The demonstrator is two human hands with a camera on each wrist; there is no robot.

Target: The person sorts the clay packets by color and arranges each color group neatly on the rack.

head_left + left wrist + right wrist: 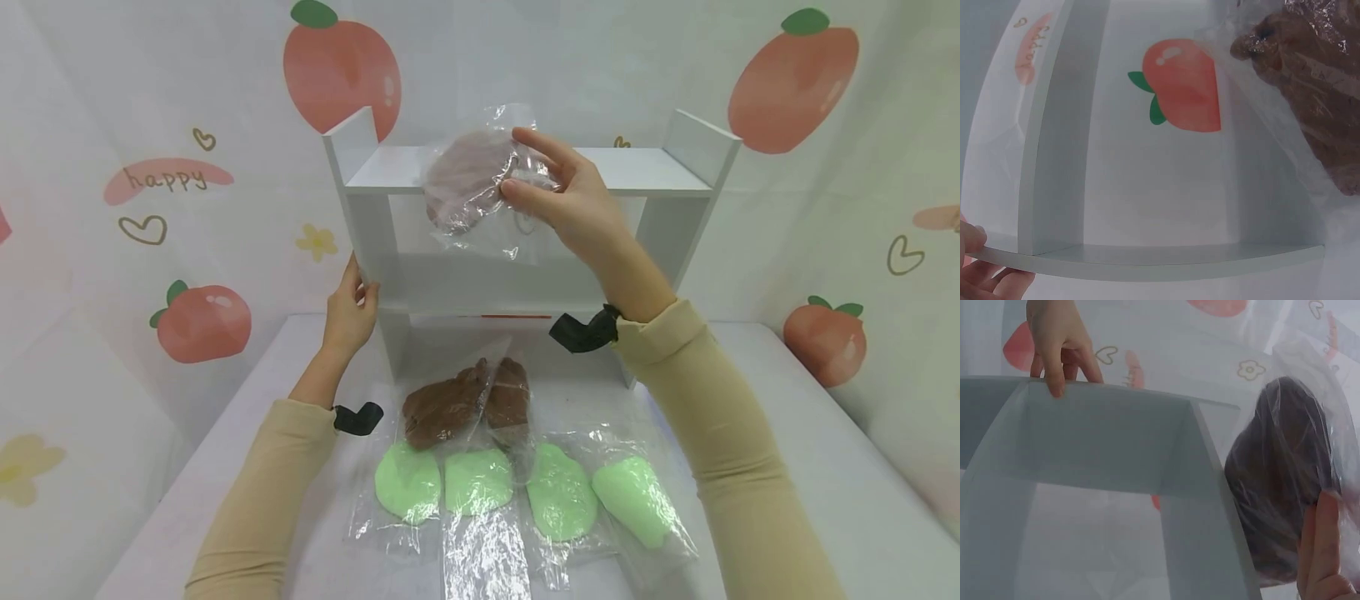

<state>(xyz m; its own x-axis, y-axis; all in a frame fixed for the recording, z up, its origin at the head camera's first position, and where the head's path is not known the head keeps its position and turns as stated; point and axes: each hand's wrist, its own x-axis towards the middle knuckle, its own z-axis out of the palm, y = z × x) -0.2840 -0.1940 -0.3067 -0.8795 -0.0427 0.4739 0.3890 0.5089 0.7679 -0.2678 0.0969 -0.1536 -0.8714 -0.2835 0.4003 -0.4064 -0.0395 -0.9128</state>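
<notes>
My right hand [573, 196] pinches a clear plastic bag [472, 171] between thumb and fingers, in front of the shelf's top board. Inside the bag is a flat, pinkish, clay-like lump, which looks darker in the right wrist view [1282, 469]. My left hand [351, 312] grips the left side panel of a white shelf [528, 283]. In the left wrist view, the thumb and fingers of that hand [994, 275] lie on either side of the panel's edge. The shelf stands upright on the white table.
Two bags of brown lumps [446, 408] lie before the shelf's lowest opening. Nearer stand several flat bags of pale green lumps [480, 483], laid in a row on the table [750, 400]. Behind hangs a white curtain [525, 58] printed with peaches.
</notes>
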